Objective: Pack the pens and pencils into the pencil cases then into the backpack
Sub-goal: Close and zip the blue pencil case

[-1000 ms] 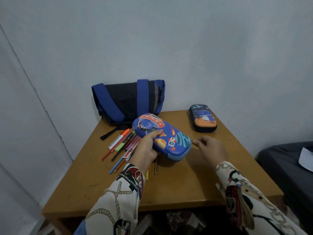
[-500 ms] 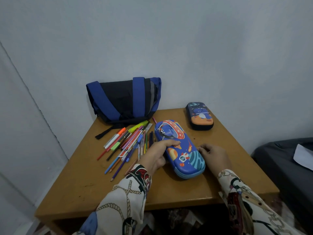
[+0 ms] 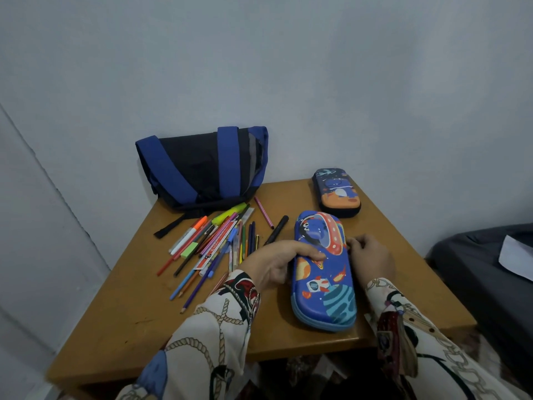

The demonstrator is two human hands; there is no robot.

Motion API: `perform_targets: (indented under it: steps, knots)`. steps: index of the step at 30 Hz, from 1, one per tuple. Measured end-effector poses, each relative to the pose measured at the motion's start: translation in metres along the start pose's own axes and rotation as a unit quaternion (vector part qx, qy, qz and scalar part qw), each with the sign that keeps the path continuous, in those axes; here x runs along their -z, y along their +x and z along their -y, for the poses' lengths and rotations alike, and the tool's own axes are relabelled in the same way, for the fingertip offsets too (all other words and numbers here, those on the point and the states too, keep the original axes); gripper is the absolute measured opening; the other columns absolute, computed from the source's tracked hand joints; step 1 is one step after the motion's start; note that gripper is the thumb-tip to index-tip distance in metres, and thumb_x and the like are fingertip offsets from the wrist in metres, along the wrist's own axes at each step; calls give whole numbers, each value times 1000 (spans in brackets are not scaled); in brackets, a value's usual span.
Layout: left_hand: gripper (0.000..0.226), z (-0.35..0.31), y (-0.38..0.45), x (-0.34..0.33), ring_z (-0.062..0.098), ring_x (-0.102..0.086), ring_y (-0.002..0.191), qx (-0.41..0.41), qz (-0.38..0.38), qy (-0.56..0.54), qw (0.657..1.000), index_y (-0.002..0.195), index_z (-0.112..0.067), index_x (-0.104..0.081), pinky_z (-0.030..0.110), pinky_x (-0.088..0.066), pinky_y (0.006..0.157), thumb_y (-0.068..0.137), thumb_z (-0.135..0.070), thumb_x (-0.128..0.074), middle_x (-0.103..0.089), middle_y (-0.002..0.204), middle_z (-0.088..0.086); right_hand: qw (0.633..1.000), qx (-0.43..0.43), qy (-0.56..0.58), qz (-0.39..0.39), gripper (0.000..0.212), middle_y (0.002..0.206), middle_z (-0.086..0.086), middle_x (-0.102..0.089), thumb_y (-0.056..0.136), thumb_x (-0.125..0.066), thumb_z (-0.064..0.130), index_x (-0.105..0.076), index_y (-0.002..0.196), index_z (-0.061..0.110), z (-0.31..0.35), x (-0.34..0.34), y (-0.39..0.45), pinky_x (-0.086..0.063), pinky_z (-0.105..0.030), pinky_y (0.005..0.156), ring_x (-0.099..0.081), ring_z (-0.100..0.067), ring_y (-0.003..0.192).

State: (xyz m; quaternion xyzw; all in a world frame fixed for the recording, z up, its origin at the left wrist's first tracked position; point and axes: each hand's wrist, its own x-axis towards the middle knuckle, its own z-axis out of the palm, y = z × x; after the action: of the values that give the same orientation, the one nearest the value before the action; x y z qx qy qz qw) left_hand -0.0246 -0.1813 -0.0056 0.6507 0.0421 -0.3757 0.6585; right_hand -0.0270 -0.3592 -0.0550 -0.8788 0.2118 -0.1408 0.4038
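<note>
From the head camera, your left hand (image 3: 277, 264) grips the left edge of the blue case (image 3: 321, 269), thumb laid across its lid and fingers curled under the side. Your right hand (image 3: 370, 256) sits against the case's right edge with its fingers curled in at the seam; whether they pinch a zipper pull there, you cannot tell from this view. The blue case lies flat and closed on the table (image 3: 124, 327), its long side running away from you, its near end close to the table's front edge.

Left of the case, the pens and pencils (image 3: 213, 249) lie loose in a fan, with a black marker (image 3: 276, 233) and a pink pen (image 3: 264, 208) lying apart, nearer the case. Just beyond the case's far end sits a dark case (image 3: 337, 193), also closed. Beyond the pens, at the table's back against the wall, stands the backpack (image 3: 202, 166).
</note>
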Motion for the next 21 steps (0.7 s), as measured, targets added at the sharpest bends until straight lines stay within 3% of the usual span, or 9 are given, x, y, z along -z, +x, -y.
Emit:
perform_targets:
  steps: [2,5,6,8,9,11,14,18,21]
  knots:
    - [16,-9,-1,-5,24,-69,85,-9,-5,34,999,100,-9,-65,41,-56,88,85,-7,-68,-72,102,10,999,-14,23,-24,27,98,-18,-67,98,-51,30,-62,102,6,-1,0,0,-38,-32,66,-58,-33,87]
    - [16,-20,4,-14,25,-67,89,-70,-102,144,982,88,-18,-58,42,-52,91,83,-17,-74,-70,93,6,996,-39,63,-43,25,98,-20,-65,99,-50,28,-57,99,4,-4,1,1,-39,-33,68,-56,-32,85]
    - [29,-23,6,-17,25,-67,91,-84,-121,192,970,96,-17,-59,42,-53,91,78,-30,-78,-69,94,6,996,-37,67,-36,24,98,-19,-66,98,-50,28,-58,99,6,-5,1,0,-42,-34,70,-58,-33,87]
    - [95,-24,12,-25,23,-68,95,-73,-136,300,941,131,-11,-48,41,-56,87,57,-62,-79,-68,110,7,998,-17,65,-16,21,98,-15,-68,97,-51,27,-61,99,9,-7,-1,1,-48,-36,76,-61,-34,92]
    - [119,-23,13,-30,22,-67,95,-57,-146,349,924,145,-10,-31,38,-56,84,52,-71,-75,-66,117,8,998,-5,63,-9,21,98,-14,-69,97,-52,26,-63,102,9,-8,-1,1,-49,-37,78,-62,-33,94]
    - [139,-20,17,-37,25,-61,109,-44,-175,444,878,152,-9,5,38,-53,88,57,-75,-73,-54,135,14,998,12,55,-4,22,102,-16,-68,97,-52,22,-64,108,7,-7,1,-1,-46,-34,76,-61,-33,96]
    - [143,-19,16,-43,33,-37,136,-47,-189,530,826,150,-9,20,48,-39,107,62,-68,-76,-24,157,14,998,-5,53,-24,23,98,-16,-68,99,-49,17,-63,111,4,-5,4,-3,-42,-31,71,-60,-30,86]
    - [135,-29,9,-44,33,-46,127,-17,-153,569,808,153,-15,14,49,-45,100,64,-61,-78,-34,150,12,992,-51,103,-51,19,81,-11,-67,99,-46,17,-61,106,8,-9,11,3,-54,-36,68,-64,-27,70]
    - [122,-37,3,-47,32,-52,119,-21,-125,584,802,153,-22,-1,47,-50,94,66,-52,-82,-40,145,11,988,-71,118,-66,16,72,-11,-65,99,-46,19,-60,99,10,-15,18,6,-57,-37,65,-65,-29,63]
